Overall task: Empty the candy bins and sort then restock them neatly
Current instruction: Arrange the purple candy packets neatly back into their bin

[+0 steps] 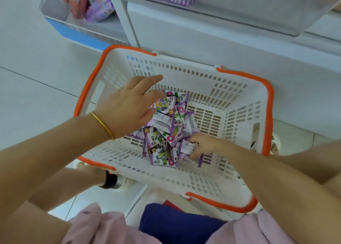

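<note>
Purple wrapped candy packets [166, 133] are lying heaped in a white slotted plastic basket [184, 179]. The left grip [129, 105] is hovering spread-fingered and empty at 10 o'clock. The right grip [204, 145] is pinching packets at 4 o'clock. Small, aligned handfuls seem advisable.

White slotted basket [239, 96] with orange handles [268, 118], purple-and-white candy packets [166, 131], gold bangle [103, 126], blue-edged bin [79, 34]
</note>
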Tool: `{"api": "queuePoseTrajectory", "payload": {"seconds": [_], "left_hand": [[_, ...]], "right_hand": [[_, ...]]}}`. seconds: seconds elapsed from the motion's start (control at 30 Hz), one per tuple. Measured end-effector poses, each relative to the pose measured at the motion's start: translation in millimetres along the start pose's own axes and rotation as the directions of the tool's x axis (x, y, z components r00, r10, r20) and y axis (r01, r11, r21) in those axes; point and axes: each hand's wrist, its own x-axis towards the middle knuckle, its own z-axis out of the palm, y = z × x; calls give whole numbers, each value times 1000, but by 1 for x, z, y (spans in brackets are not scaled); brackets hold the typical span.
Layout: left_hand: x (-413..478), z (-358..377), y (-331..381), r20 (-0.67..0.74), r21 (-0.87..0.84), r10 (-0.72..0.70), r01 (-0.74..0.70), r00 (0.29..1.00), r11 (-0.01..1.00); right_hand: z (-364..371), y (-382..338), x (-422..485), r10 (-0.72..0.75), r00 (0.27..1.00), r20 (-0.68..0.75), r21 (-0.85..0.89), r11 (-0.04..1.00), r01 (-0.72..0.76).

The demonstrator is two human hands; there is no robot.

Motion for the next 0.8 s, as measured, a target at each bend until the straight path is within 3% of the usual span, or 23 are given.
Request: {"api": "queuePoseTrajectory", "payload": {"seconds": [0.13,0.33,0.5,0.6,0.67,0.73,0.77,0.8], "left_hand": [[-5,2,2,11,-20,-13,14,1000,1000],[-14,7,2,42,-73,-53,56,998,996],[-13,11,8,64,-116,-87,94,994,989],[-10,5,12,52,-150,-102,109,993,983],[-7,3,16,105,-211,-197,215,975,954],[-2,0,22,226,-357,-383,442,896,823],[1,-5,27,302,-492,-473,560,828,667],[4,-7,32,393,-639,-528,637,753,431]], "right_hand": [[26,-9,8,51,998,21,-129,991,-48],[18,-17,7,120,992,33,147,981,-124],[6,-22,-9,113,993,44,190,975,-119],[-37,-42,-39,85,993,79,390,914,-109],[-71,-62,-67,31,999,45,606,794,-52],[-96,-81,-93,-43,996,-77,754,651,86],[-105,-91,-104,-58,986,-154,801,578,159],[-110,-99,-114,-52,974,-221,833,509,217]]}}
